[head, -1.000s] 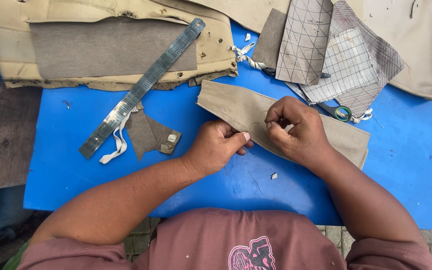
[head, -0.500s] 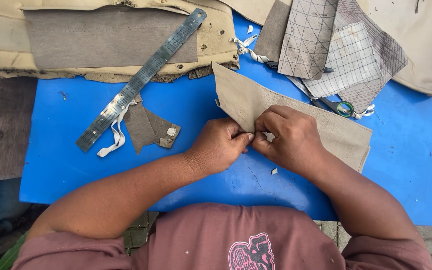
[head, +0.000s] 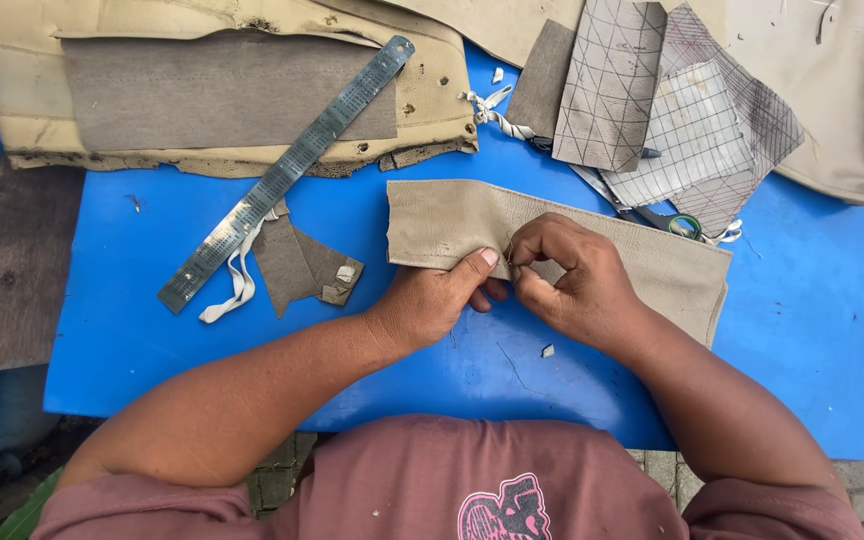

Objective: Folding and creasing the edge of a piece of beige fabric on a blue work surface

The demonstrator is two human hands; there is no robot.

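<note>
On the blue table (head: 152, 340), seen from the head camera, both hands pinch the near edge of the beige fabric strip (head: 642, 265): left hand (head: 432, 300) holding it down, right hand (head: 572, 280) closed with fingertips together. It seems something small is being picked or worked at this edge, though I cannot tell what; the next move probably needs a steady, fine pinch. A steel ruler (head: 282, 175) lies well apart at the left.

One ruler (head: 287, 172), perhaps three gridded pieces (head: 616, 85)
</note>
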